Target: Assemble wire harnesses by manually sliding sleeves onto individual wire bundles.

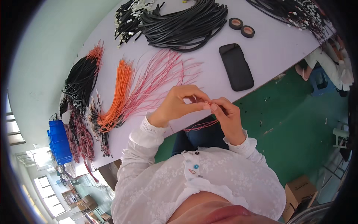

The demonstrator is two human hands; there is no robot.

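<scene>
My left hand [181, 103] and my right hand [230, 118] meet fingertip to fingertip over the near edge of the table. Both are closed in a pinch on a thin pinkish-red wire [203, 127], whose loop droops below my right hand in front of my lap. The pinched wire ends are mostly covered by my fingers. Left of my hands, loose pink wires [154, 80] fan across the table, beside a bundle of orange wires [122, 86].
On the pale table [203, 84] lie a black phone [236, 67], two rolls of black tape [241, 28], coiled black cables [186, 26] and a black cable bundle [80, 74]. A blue bin [59, 142] stands at far left. Another person [328, 61] sits at the right.
</scene>
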